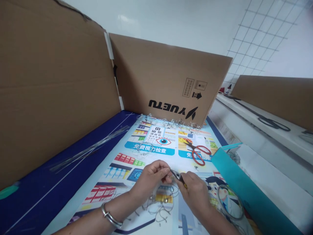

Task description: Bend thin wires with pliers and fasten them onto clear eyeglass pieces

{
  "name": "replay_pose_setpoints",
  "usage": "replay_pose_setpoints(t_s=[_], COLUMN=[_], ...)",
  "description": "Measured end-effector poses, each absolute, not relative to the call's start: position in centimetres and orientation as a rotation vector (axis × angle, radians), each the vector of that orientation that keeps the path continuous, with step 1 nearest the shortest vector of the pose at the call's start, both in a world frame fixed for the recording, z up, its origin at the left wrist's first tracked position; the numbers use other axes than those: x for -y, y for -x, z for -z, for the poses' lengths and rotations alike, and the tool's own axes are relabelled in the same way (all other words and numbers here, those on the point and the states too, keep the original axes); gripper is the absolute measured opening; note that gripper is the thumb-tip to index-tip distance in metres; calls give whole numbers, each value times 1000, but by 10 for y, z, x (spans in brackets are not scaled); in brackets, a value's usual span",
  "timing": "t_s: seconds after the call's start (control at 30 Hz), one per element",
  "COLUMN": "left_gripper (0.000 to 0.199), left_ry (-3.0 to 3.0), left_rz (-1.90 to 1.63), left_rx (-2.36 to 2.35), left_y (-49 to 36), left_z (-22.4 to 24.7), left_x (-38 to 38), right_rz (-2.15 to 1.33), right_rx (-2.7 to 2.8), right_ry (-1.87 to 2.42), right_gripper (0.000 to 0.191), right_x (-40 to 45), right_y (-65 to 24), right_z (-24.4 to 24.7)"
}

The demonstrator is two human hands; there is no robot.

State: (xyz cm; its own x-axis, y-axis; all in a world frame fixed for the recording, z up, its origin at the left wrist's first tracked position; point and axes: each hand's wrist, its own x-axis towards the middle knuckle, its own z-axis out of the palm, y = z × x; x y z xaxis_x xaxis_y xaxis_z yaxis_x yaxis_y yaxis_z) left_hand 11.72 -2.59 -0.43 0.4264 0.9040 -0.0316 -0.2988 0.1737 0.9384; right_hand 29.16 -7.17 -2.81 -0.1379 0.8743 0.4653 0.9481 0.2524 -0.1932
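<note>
Silver bangle (pixel 111 216) circles my left wrist. My left hand (pixel 151 179) has its fingertips (pixel 166 170) pinched shut at the tip of one pair of needle-nose pliers (pixel 178 177); whatever they hold is too fine to tell. My right hand (pixel 194 194) clenches those pliers. Tangled wire (pixel 160 207) lies beneath my hands on an eye-test poster (pixel 149 145), with one wire ring (pixel 230 202) to the right. Farther off lie one pair of red-handled scissors (pixel 198 153), one teal tube (pixel 249 192), one bundle of straight wires (pixel 88 148), and upright cardboard (pixel 168 75).

Left hand (pixel 151 179) and right hand (pixel 193 192), curled inward and just apart, low in view.
</note>
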Motion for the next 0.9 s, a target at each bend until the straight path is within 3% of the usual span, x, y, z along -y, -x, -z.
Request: replay_pose_setpoints(t_s=[0.13, 0.33, 0.57, 0.9], left_gripper=[9, 12, 12, 10], left_ry=[-1205, -1348, -1370, -1468], left_rz=[-1023, -1062, -1087, -1148], left_rx=[-787, -858, -816, -853], left_y=[-113, -109, -107, -109], left_z=[7, 6, 4, 6], left_x=[23, 19, 19, 24], right_rz=[-168, -1009, -1549, -1673], right_rx=[1925, 1475, 1352, 1240], right_ry=[1669, 1480, 1327, 1308], right_gripper=[23, 34, 44, 46], right_x=[70, 69, 80, 87], right_y=[-292, -289, -278, -265], right_z=[23, 4, 2, 4])
